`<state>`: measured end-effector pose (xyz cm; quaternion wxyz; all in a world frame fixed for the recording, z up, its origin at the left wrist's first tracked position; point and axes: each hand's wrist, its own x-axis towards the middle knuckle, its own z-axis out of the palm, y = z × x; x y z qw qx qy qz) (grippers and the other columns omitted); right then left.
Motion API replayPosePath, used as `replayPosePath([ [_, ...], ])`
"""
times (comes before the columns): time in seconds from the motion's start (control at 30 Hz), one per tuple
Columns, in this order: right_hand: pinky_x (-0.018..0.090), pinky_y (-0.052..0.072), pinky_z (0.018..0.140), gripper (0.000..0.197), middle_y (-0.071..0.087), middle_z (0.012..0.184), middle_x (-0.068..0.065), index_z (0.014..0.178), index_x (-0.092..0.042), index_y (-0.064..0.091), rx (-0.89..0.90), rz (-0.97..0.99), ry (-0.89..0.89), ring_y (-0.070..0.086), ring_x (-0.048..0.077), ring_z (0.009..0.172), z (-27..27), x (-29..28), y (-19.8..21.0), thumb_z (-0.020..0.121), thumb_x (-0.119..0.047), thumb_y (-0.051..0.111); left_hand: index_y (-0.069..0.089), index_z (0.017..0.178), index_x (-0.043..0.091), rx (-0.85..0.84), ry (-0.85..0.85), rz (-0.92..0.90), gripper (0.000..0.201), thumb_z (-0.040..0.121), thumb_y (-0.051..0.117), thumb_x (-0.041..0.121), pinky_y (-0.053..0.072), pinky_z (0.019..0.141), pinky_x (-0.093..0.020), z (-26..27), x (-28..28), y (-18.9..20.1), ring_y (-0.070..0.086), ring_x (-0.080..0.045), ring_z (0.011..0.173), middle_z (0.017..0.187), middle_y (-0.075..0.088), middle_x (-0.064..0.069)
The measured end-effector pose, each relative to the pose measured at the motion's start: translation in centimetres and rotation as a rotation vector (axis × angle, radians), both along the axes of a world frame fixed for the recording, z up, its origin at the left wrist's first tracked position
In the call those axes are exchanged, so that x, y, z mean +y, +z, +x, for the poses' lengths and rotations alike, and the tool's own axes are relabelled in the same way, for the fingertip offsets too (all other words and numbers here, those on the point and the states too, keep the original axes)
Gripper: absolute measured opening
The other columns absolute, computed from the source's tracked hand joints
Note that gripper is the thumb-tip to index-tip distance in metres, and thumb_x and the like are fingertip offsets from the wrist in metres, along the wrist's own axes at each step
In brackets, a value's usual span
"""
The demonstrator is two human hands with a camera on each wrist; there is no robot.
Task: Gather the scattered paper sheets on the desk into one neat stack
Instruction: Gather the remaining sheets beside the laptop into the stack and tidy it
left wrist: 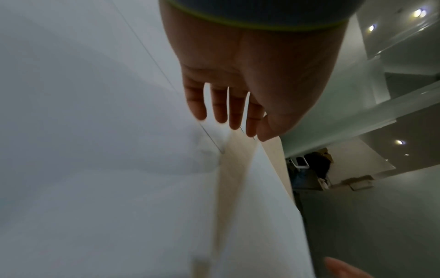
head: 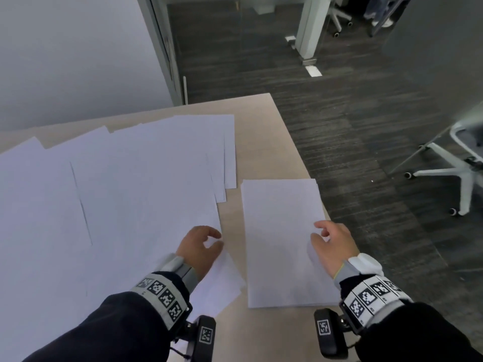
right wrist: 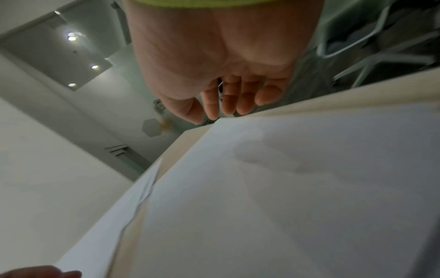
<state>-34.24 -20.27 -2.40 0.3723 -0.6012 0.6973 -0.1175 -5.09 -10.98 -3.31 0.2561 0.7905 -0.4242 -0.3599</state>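
Note:
Several white paper sheets (head: 130, 192) lie overlapping across the left and middle of the tan desk (head: 261, 142). A squared stack of sheets (head: 282, 239) lies by the desk's right edge. My left hand (head: 217, 240) hovers over the near right corner of the scattered sheets with loosely bent fingers and holds nothing. In the left wrist view that hand (left wrist: 228, 120) is above the scattered sheets (left wrist: 83, 131). My right hand (head: 317, 231) hangs over the stack's right edge, relaxed and holding nothing. The right wrist view has this hand (right wrist: 221, 111) casting a shadow on the stack (right wrist: 285, 188).
The desk's right edge runs just beside the stack, with dark carpet (head: 352, 126) beyond it. A white office chair (head: 460, 163) stands on the carpet at the right. A grey wall (head: 65, 61) rises behind the desk's far left.

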Motion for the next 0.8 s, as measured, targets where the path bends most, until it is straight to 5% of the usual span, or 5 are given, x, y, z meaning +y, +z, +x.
replayPosePath([
  [0.2,0.037,0.053,0.088,0.015,0.063,0.097,-0.015,0.104,-0.035,0.064,-0.202,0.119,0.198,0.063,0.009,0.093,8.9,0.4,0.2,0.091,-0.032,0.057,0.051,0.137,0.036,-0.341,0.066,0.199,0.056,0.084,0.070,0.044,0.032,0.116,-0.050,10.6,3.1,-1.8,0.031,-0.026,0.145,0.161,0.029,0.004],
  [0.4,0.040,0.053,0.094,0.020,0.062,0.104,-0.017,0.106,-0.036,0.062,-0.296,0.255,0.188,0.062,0.013,0.097,16.9,0.4,-0.2,0.088,-0.035,0.055,0.008,0.157,0.038,-0.449,-0.161,0.374,0.101,0.078,0.060,0.074,0.016,0.121,-0.051,15.6,4.8,-1.6,-0.002,-0.021,0.154,0.167,-0.008,0.010],
  [0.53,0.045,0.051,0.098,0.033,0.062,0.106,-0.010,0.119,-0.027,0.060,-0.331,0.291,0.091,0.061,0.018,0.101,20.3,-0.3,-0.7,0.087,-0.030,0.058,-0.004,0.157,0.042,-0.478,-0.261,0.425,0.104,0.078,0.055,0.077,0.009,0.123,-0.049,15.6,4.8,-1.8,-0.011,-0.019,0.154,0.166,-0.018,0.010],
  [0.67,0.035,0.056,0.074,0.026,0.065,0.087,0.000,0.113,-0.023,0.060,-0.404,0.322,0.007,0.062,0.017,0.075,22.1,-0.7,-0.7,0.087,-0.020,0.058,-0.007,0.155,0.045,-0.477,-0.250,0.427,0.102,0.078,0.051,0.077,0.005,0.123,-0.047,15.5,5.0,-2.1,-0.016,-0.019,0.153,0.165,-0.021,0.009],
  [0.8,0.035,0.055,0.087,0.032,0.071,0.103,0.007,0.112,-0.014,0.067,-0.478,0.369,-0.011,0.067,0.023,0.094,23.2,-0.7,-1.1,0.080,-0.016,0.066,-0.003,0.154,0.047,-0.443,-0.244,0.418,0.097,0.079,0.049,0.076,0.004,0.123,-0.047,15.7,5.0,-2.1,-0.017,-0.018,0.153,0.165,-0.020,0.010],
])
